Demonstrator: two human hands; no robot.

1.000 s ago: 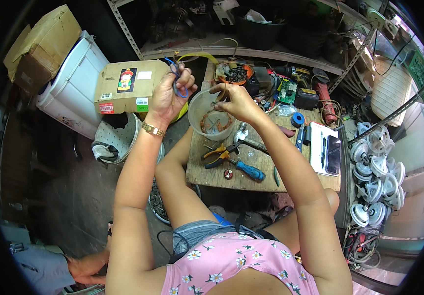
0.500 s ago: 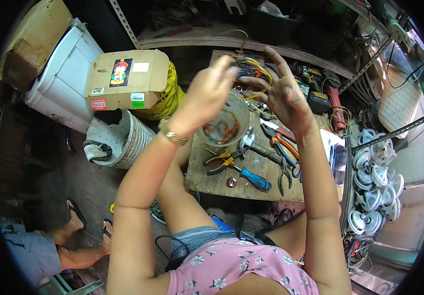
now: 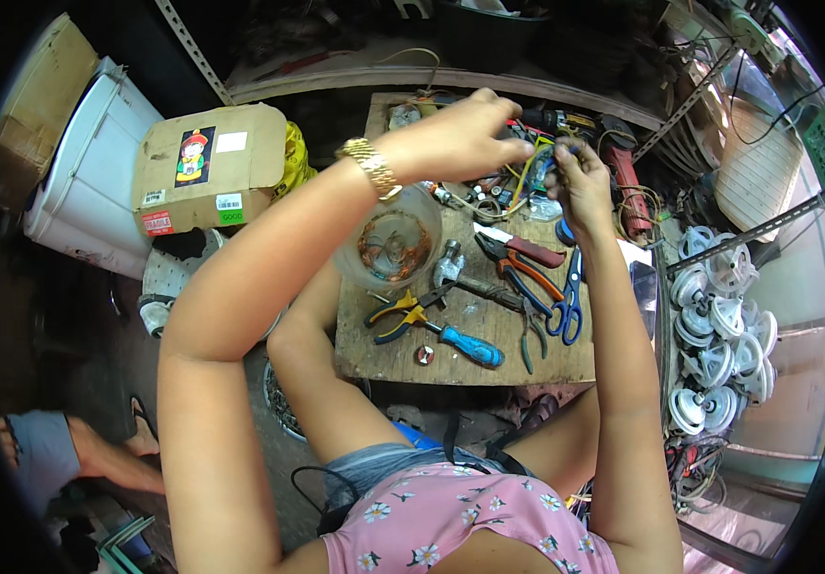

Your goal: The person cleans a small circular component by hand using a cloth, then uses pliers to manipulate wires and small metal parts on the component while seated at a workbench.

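My left hand [image 3: 460, 139], with a gold watch on the wrist, reaches over the table's far part. Its thumb and forefinger are apart with nothing visible between them; the other fingers are partly hidden. My right hand [image 3: 583, 187] is to its right, fingertips pinched together on a wire. A loop of yellow wire [image 3: 525, 177] hangs between the hands, beside small electrical parts and a coil of wire. Below my left wrist stands a clear plastic tub [image 3: 341, 244] with copper scraps inside. Nearest my right forearm lie blue scissors [image 3: 567, 323] and orange-handled pliers [image 3: 537, 273].
On the wooden table [image 3: 403, 364] lie a hammer [image 3: 484, 289], yellow-black pliers [image 3: 395, 311], a blue screwdriver [image 3: 472, 346] and small cutters [image 3: 533, 344]. A cardboard box [image 3: 269, 163] is at the left; white plastic reels [image 3: 724, 325] hang at the right. Another person's leg [image 3: 106, 459] shows lower left.
My hands have moved apart from the raised yellow wire loop. My right hand has come lower and its spread fingers have closed. My left hand has swung right, over the far parts.
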